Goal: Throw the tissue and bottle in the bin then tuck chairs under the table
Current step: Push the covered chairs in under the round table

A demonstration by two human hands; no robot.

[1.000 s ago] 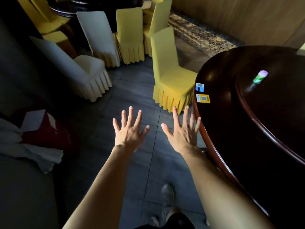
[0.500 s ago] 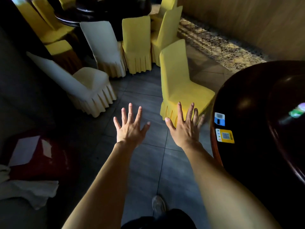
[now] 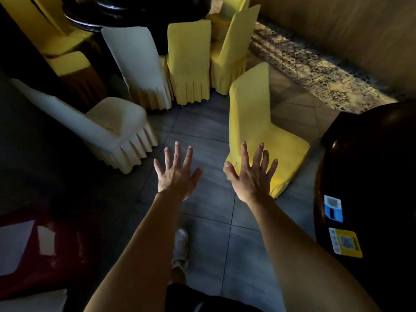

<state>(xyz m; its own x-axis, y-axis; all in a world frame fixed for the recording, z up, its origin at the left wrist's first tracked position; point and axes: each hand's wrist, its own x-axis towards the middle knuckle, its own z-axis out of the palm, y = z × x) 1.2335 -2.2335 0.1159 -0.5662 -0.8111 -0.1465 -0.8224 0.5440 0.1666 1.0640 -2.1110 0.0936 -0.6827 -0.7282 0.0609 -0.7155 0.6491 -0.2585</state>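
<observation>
Both arms reach forward over a grey tiled floor [image 3: 202, 131]. The left hand [image 3: 176, 174] is spread flat, fingers apart, holding nothing, above bare tile. The right hand [image 3: 252, 174] is likewise spread and empty; it lies in front of the near corner of a yellow chair [image 3: 258, 122], and contact with the cover cannot be confirmed. That chair stands clear of the dark round counter [image 3: 371, 167] at the right edge, seat angled toward it, not tucked under. Two stickers, one blue [image 3: 333, 208] and one yellow [image 3: 345, 243], sit on the counter rim. A cream chair [image 3: 117, 131] stands to the left, pulled out into the room. Further back, a white chair [image 3: 137, 64] and two more yellow chairs [image 3: 189, 61] are grouped around a second dark counter [image 3: 135, 10]. A red bin [image 3: 45, 251] with white paper on it sits at lower left. One shoe [image 3: 180, 246] shows between the arms. No tissue or bottle can be made out.
</observation>
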